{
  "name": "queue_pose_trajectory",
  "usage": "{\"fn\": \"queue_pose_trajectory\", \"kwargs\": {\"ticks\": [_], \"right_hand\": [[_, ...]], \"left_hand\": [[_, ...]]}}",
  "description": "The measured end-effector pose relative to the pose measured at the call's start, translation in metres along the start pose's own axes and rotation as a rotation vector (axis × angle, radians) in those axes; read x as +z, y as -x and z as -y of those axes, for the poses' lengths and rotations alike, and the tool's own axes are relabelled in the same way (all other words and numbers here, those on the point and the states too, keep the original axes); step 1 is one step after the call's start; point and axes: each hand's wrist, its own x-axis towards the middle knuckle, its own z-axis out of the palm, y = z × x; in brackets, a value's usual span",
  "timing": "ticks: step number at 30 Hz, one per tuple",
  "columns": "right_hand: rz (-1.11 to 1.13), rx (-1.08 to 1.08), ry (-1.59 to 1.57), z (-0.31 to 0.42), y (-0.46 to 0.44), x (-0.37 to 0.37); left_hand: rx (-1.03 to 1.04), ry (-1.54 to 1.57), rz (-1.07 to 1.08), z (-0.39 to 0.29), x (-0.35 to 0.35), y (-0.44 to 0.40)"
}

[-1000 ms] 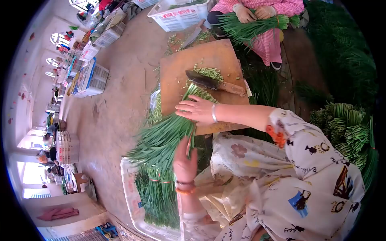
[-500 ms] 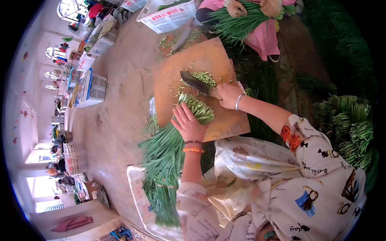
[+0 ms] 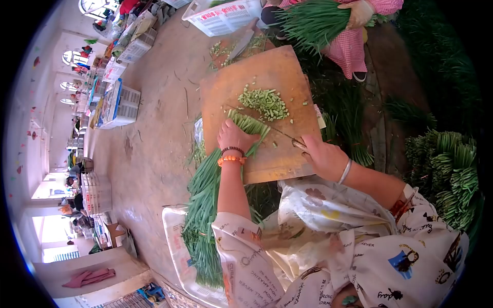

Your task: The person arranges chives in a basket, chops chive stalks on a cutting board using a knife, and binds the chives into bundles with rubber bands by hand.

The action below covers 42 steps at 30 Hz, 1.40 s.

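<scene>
My left hand (image 3: 233, 136) is closed around the stalk end of a bunch of green chives (image 3: 204, 179), pressing it onto a wooden cutting board (image 3: 290, 161). The long leaves hang off the board's near left side. My right hand (image 3: 326, 158) grips the handle of a knife (image 3: 284, 134). Its blade appears nearly edge-on, lying along the cut ends of the bunch. Just beyond the blade, a pile of chopped chive pieces (image 3: 264, 102) lies on the board, with a few bits scattered around it.
A white crate (image 3: 173, 236) with more chives stands at lower left. Another person's gloved hand (image 3: 359, 13) holds a chive bunch (image 3: 318, 24) across from me. Near them are a second knife (image 3: 241, 45) and a labelled crate (image 3: 226, 19). Bundled chives (image 3: 452, 174) are stacked at right.
The knife has moved from lying over the chopped pieces to standing against the bunch's cut ends. More of the chopped pile shows. My right hand has come nearer to me.
</scene>
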Motion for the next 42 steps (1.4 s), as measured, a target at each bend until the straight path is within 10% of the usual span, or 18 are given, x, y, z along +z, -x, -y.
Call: {"fn": "queue_pose_trajectory", "kwargs": {"ticks": [23, 29, 42], "right_hand": [[0.358, 0.224, 0.021, -0.001, -0.048, -0.002], [0.099, -0.164, 0.116, -0.026, -0.11, 0.07], [0.35, 0.268, -0.046, -0.014, -0.073, 0.04]], "left_hand": [[0.231, -0.144, -0.2, 0.002, 0.012, -0.004], [0.198, -0.185, -0.137, -0.002, 0.012, -0.006], [0.118, -0.142, -0.109, -0.005, 0.012, -0.009]]}}
